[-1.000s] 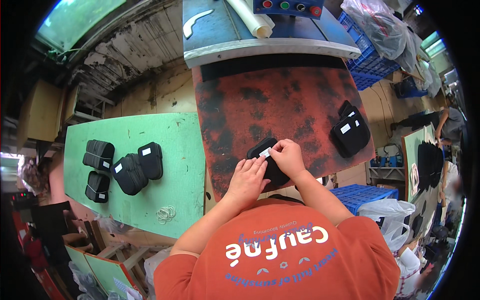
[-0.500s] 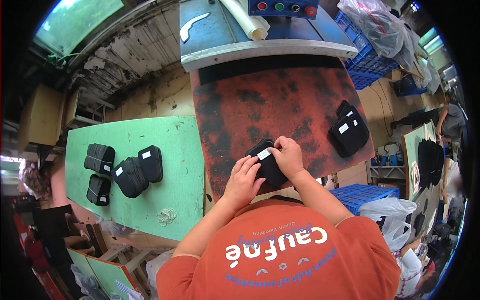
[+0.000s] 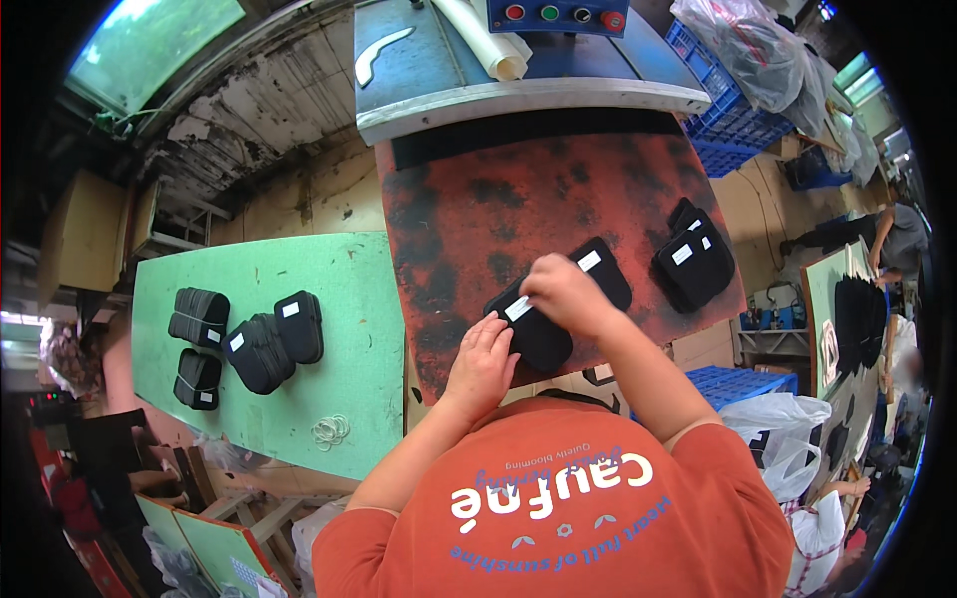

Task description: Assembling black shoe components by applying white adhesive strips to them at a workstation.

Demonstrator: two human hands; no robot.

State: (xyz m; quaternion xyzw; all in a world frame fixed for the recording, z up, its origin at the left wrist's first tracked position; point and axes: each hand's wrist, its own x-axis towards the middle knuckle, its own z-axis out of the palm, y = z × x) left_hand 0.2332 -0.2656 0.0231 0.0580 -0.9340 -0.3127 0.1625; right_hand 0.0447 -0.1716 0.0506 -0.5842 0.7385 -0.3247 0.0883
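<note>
A stack of black, rounded flat pieces (image 3: pixel 543 344) with a white label on top lies near the front edge of the red-brown board (image 3: pixel 478 224). My left hand (image 3: pixel 481 361) rests along the stack's left edge, fingers stretched out and thumb apart. Over the stack, my right hand (image 3: pixel 565 294) is closed, its fingertips pinched at the right end of the label. What is between them is hidden. Just right of that hand lies another labelled black piece or pile (image 3: pixel 610 271); its thickness is hard to judge. A further black stack (image 3: pixel 695 261) sits at the board's right side.
To the left, a green table (image 3: pixel 344 399) bears several black stacks (image 3: pixel 264 354) and some pale rings (image 3: pixel 331 431). A blue machine with a button panel (image 3: pixel 558 16) stands at the back. Blue crates (image 3: pixel 723 384) flank the board's right. Co-workers are at far right.
A labelled black piece or pile now shows to the right of the front stack. My right hand has turned, its fingers still by the label. My left hand has hardly moved.
</note>
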